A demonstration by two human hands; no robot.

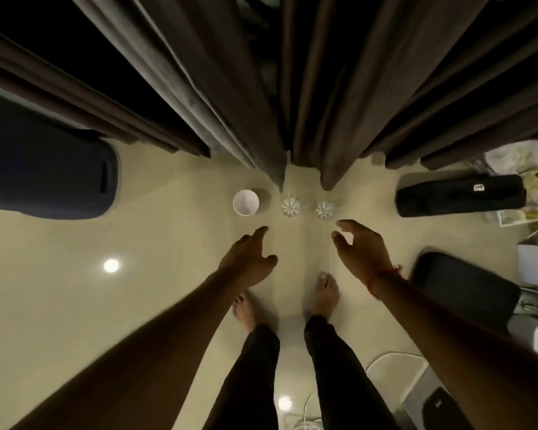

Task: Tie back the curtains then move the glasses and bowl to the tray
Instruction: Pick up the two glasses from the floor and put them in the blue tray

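Note:
Dark brown curtains hang to the floor ahead, a left panel (pixel 224 97) and a right panel (pixel 333 97), with a narrow gap between them. On the pale tiled floor below stand a white bowl (pixel 245 202) and two clear glasses (pixel 290 207) (pixel 324 209) in a row. My left hand (pixel 249 259) reaches forward with relaxed fingers, holding nothing, below the bowl. My right hand (pixel 361 246) is stretched out too, its fingers loosely bent and empty, just below the right glass. No tray is in view.
A dark blue cushioned seat (pixel 47 172) fills the left. A black cylindrical bag (pixel 460 195) lies at the right, with clutter behind it. A dark flat pad (pixel 466 290) and white cables (pixel 392 358) lie at lower right. My bare feet (pixel 326 293) stand on the tiles.

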